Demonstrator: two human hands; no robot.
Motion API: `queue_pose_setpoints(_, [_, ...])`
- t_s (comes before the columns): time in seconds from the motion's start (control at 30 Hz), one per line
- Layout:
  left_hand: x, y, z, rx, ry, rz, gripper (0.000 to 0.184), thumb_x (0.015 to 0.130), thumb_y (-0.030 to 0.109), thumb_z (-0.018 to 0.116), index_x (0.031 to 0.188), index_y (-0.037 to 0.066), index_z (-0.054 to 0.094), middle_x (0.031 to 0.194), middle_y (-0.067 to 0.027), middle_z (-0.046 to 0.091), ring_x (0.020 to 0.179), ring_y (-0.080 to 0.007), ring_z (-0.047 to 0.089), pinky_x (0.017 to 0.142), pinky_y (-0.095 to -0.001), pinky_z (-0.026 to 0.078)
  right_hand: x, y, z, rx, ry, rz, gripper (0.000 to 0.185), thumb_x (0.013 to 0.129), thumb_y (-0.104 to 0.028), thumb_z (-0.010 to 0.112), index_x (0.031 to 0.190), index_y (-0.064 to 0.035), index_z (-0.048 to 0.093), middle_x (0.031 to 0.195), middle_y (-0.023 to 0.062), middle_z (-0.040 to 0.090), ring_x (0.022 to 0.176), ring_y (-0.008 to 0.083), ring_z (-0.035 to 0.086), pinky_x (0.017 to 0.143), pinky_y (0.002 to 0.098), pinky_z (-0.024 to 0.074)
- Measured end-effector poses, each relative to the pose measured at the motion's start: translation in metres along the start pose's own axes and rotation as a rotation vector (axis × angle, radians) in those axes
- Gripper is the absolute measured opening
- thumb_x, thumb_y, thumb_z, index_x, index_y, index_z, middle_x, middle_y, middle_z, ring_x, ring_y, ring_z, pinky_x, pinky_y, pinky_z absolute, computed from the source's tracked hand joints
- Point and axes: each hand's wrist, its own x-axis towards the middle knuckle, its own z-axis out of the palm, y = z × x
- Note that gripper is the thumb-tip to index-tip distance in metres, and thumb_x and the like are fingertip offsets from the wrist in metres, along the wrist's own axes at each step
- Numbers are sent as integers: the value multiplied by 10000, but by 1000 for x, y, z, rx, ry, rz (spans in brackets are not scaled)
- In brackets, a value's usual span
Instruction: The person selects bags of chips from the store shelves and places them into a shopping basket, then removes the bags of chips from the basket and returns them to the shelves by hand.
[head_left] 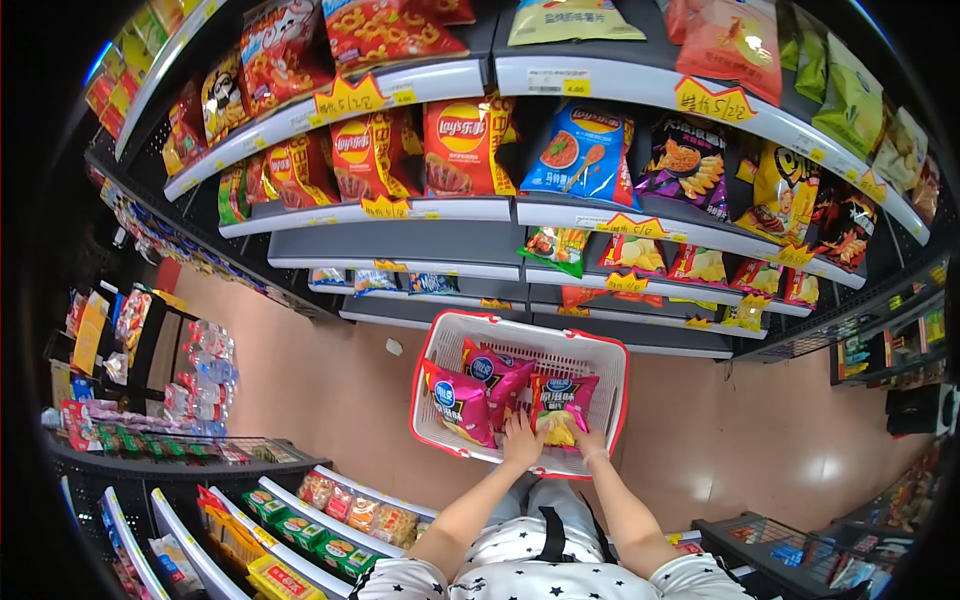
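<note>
A white basket with a red rim is on the floor in front of me and holds pink-and-blue bags of potato chips. Two of them, a front bag and one partly behind it, lean together on the left side. Another chip bag is upright on the right. My right hand grips this bag by its lower right edge. Beside its lower left edge is my left hand, fingers stretched out and apart; whether they touch the bag is hard to see.
Shelves ahead carry red Lay's bags, a blue chip bag and yellow price tags. Behind the basket, a low shelf holds packaged food. Bottled drinks stand at the left. Tiled floor lies around the basket.
</note>
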Motion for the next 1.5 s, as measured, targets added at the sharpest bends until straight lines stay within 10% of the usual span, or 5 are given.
queue_pose_setpoints(0.17, [-14,13,-54,-210,-159,3,707,865,523,406,1317,-7,288,1093,-256,551,989,-412,543,881,-449,407,-50,-41,-24,-13,-44,-121,455,766,-312,680,1076,10,596,967,105,643,835,175,609,751,273,464])
queue_pose_setpoints(0.67, [171,-30,-279,-690,82,385,583,870,350,543,1279,-18,350,1154,-229,526,1066,-291,536,878,-337,422,44,-264,148,456,53,-307,464,847,-352,584,1128,15,540,1008,76,611,916,124,538,831,270,411])
queue_pose_setpoints(0.97, [379,-91,-299,-518,-93,593,414,859,329,511,1223,136,468,997,-188,613,948,-373,565,815,-449,441,226,-321,198,-345,281,-408,517,828,-441,558,1143,-33,511,1011,185,602,950,338,554,819,353,416])
queue_pose_setpoints(1.4, [175,-223,-249,-506,43,511,314,827,143,556,1114,28,500,1039,-164,549,949,-336,516,823,-412,422,84,-217,199,-503,779,-705,510,883,-371,509,1244,-19,433,1115,203,526,1071,319,468,906,386,355])
queue_pose_setpoints(1.5, [122,-221,-252,-581,-131,436,372,804,173,592,1131,33,481,1065,-172,504,943,-308,514,831,-400,420,6,-143,188,-168,597,-196,477,894,-326,506,1232,6,445,1160,185,521,1090,271,482,933,342,354])
